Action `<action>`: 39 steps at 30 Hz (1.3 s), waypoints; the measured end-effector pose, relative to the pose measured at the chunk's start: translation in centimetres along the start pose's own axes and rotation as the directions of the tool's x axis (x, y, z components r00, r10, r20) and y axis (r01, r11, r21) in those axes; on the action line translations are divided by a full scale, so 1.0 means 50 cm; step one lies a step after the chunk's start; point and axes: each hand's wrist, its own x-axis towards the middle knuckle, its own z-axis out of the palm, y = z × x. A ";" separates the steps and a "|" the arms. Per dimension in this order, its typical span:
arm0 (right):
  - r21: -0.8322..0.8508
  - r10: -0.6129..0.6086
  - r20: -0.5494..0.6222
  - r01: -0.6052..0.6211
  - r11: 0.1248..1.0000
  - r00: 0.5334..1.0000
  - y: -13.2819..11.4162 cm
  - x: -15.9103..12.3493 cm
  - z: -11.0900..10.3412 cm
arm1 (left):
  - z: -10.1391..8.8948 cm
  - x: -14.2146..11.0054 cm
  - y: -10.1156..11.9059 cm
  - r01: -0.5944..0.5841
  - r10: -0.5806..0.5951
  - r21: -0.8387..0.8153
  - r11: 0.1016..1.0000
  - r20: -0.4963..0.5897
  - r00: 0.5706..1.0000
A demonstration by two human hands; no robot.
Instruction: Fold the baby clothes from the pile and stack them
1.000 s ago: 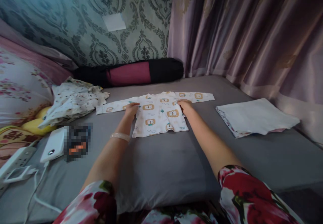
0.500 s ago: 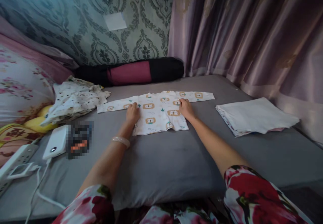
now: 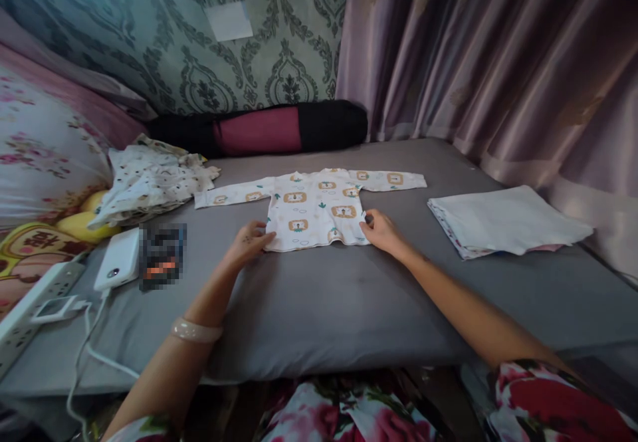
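Note:
A small white baby shirt (image 3: 312, 206) with orange lion prints lies flat on the grey bed sheet (image 3: 319, 309), both sleeves spread out sideways. My left hand (image 3: 248, 242) is at the lower left corner of the hem, fingers closed on the edge of the fabric. At the lower right corner of the hem, my right hand (image 3: 379, 229) has its fingers curled and pinches the cloth. A pale bangle (image 3: 195, 331) sits on my left wrist. Both forearms reach out over the sheet from floral sleeves.
A folded white cloth (image 3: 506, 222) lies to the right. A rumpled pile of spotted clothes (image 3: 149, 183) sits at the left, beside a floral pillow (image 3: 44, 163). A black and maroon bolster (image 3: 279, 129) lies along the wall. A white charger (image 3: 118, 268) and power strip (image 3: 30, 309) are near left; curtains hang right.
Both hands slid down from the shirt's chest and shoulders to the lower corners of its hem. The camera moved back and tilted a little.

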 end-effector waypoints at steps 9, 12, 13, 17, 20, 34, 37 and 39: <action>-0.053 -0.164 0.110 0.171 0.984 0.980 -0.002 -0.045 -0.025 | -0.018 -0.018 -0.018 -0.157 0.157 -0.016 0.988 0.092 0.983; -0.034 -0.179 0.145 0.186 0.982 0.973 0.009 -0.041 -0.039 | -0.029 -0.019 -0.020 -0.168 0.167 -0.004 0.986 0.093 0.981; -0.038 -0.177 0.150 0.185 0.982 0.973 0.011 -0.041 -0.042 | -0.031 -0.020 -0.020 -0.167 0.166 0.002 0.986 0.094 0.982; -0.098 -0.169 0.152 0.185 0.978 0.974 0.013 -0.044 -0.042 | -0.033 -0.018 -0.022 -0.174 0.167 0.063 0.983 0.092 0.982; -0.153 -0.180 0.167 0.206 0.967 0.969 0.010 -0.044 -0.046 | -0.039 -0.008 -0.030 -0.213 0.195 0.166 0.963 0.119 0.974; -0.259 -0.499 0.176 0.529 0.808 0.848 -0.150 0.005 0.061 | 0.167 0.052 0.134 -0.433 0.476 0.586 0.684 0.091 0.875; -0.248 -0.392 0.239 0.446 0.860 0.888 -0.154 0.037 0.092 | 0.215 0.053 0.154 -0.324 0.396 0.618 0.716 0.023 0.918; -0.255 -0.333 0.252 0.395 0.883 0.908 -0.149 0.061 0.096 | 0.231 0.050 0.153 -0.269 0.364 0.638 0.721 -0.019 0.931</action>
